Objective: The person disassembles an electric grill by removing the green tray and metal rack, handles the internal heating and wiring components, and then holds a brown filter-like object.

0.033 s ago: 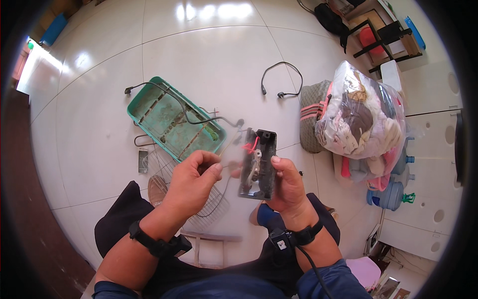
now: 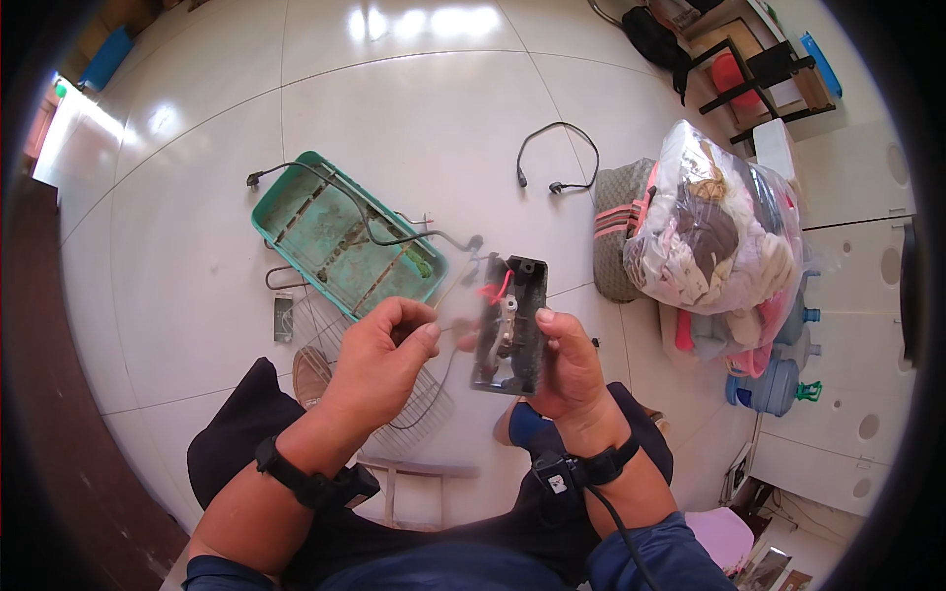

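Observation:
My right hand (image 2: 572, 369) grips an open black rectangular housing (image 2: 532, 325) by its right side, the thumb on its edge. Inside it are a red wire (image 2: 506, 287) and small metal parts (image 2: 508, 320). The housing's left part looks blurred and see-through. To the left of it, my left hand (image 2: 384, 355) is closed in a pinch, thumb against forefinger; what lies between the fingertips is too thin to make out. Beyond that hand a green rectangular tray (image 2: 320, 231) with brownish stains rests on the floor. A black power cord (image 2: 370, 225) with a plug lies across the tray.
Below the tray lie a wire rack (image 2: 330, 330) and a bent metal rod (image 2: 281, 279). A second short black cord (image 2: 560, 125) curves on the tiles farther off. On the right stand a stuffed clear plastic bag (image 2: 719, 227), a woven bag (image 2: 616, 236) and blue water jugs (image 2: 774, 384).

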`<state>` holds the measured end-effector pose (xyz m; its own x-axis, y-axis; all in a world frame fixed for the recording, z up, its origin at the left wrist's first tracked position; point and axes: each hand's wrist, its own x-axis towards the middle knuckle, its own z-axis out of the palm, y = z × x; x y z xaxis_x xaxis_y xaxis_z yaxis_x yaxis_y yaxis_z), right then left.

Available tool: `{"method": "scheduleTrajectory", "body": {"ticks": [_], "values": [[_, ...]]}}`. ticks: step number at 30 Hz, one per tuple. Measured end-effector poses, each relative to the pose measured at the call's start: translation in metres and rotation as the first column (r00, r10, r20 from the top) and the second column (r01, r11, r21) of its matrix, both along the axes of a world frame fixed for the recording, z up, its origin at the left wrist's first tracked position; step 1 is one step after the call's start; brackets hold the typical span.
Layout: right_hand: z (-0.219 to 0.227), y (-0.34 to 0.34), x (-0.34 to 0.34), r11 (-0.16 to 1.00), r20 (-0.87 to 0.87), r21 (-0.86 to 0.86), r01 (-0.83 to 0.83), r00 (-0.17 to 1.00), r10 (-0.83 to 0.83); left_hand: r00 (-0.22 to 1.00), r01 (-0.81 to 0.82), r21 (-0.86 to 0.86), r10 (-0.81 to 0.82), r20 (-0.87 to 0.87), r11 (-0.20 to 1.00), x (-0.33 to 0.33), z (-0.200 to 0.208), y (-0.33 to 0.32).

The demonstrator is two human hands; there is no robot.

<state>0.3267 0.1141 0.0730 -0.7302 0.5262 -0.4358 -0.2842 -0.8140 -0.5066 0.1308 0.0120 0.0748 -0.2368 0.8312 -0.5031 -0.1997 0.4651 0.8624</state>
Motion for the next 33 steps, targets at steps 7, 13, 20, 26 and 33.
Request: {"method": "scheduleTrajectory", "body": {"ticks": [7,13,20,26,33], "values": [[-0.0045,-0.0013,-0.0008,0.999,0.035,0.040,0.024,0.999,-0.026,0.999,-0.046,0.011,0.046,0.002,0.999,0.0006,0.0004,-0.0002],[-0.0096,-0.0026,0.0004,0.996,0.049,0.085,0.022,0.998,-0.026,1.000,-0.002,-0.013,0.002,-0.002,1.000,0.0008,-0.0009,-0.0002],[-0.0056,-0.0027,0.0015,0.997,-0.023,0.075,0.014,1.000,-0.012,1.000,-0.021,-0.002,0.021,0.004,1.000,0.0020,-0.0050,-0.0018],[-0.0061,-0.0019,0.0013,0.996,-0.022,0.092,0.004,1.000,-0.002,1.000,-0.018,-0.010,0.018,0.007,1.000,0.0013,-0.0048,-0.0010],[-0.0040,-0.0019,0.0007,0.994,-0.013,0.109,-0.007,1.000,0.009,1.000,-0.002,-0.038,0.003,0.012,0.999,0.0013,-0.0026,0.0001]]}}
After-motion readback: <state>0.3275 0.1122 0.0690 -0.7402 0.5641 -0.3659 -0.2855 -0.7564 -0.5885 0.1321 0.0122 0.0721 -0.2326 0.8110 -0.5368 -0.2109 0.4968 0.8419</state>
